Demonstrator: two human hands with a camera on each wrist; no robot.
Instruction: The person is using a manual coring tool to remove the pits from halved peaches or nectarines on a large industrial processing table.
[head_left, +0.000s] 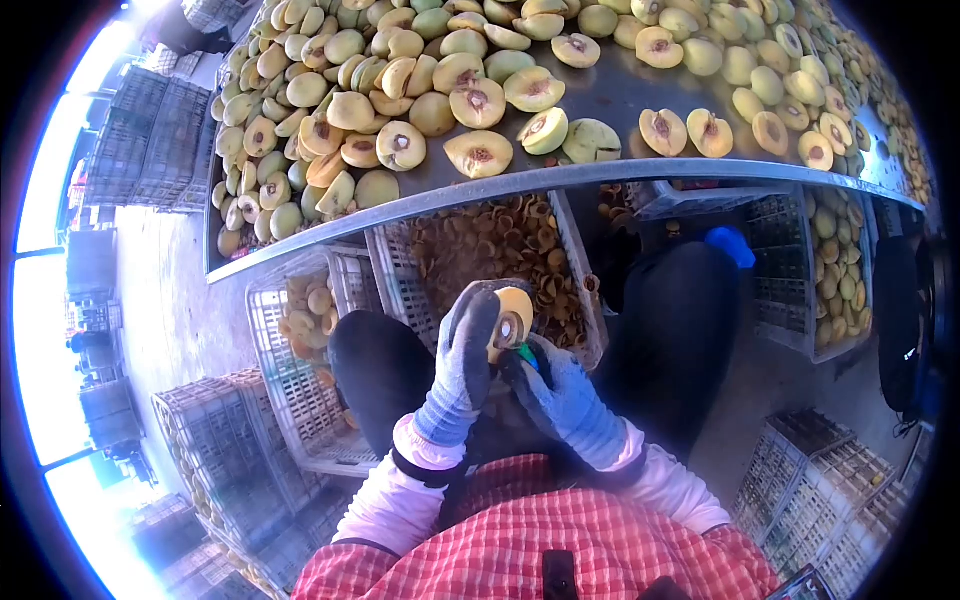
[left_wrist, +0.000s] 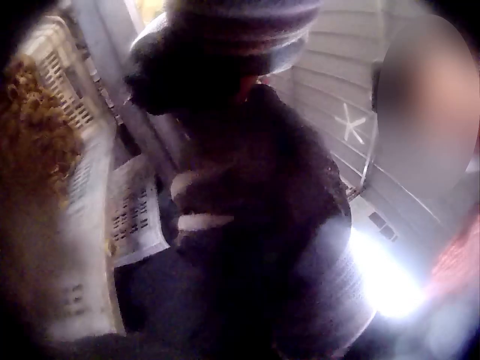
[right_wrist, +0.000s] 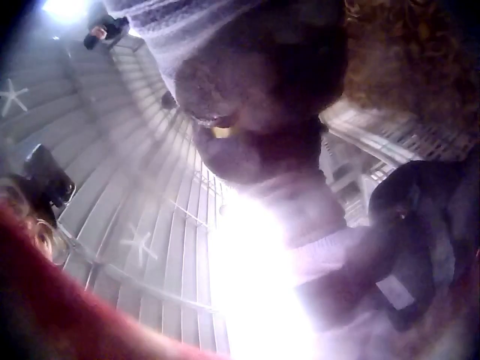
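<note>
In the head view my gloved left hand holds a yellow peach half upright, its cut face with the brown pit hollow turned to the right. My gloved right hand grips a small tool with a green handle close against the lower part of that cut face. The tool's working end is hidden by the fruit and fingers. Both hands are above my lap, in front of a crate of brown pits and scraps. Dark, blurred gloves fill the left wrist view, and the right wrist view shows a shadowed glove.
A metal-edged table heaped with halved peaches stands ahead, its rim just beyond my hands. A white crate with peach pieces is by my left knee. Another crate of peaches stands right, with stacked crates behind it.
</note>
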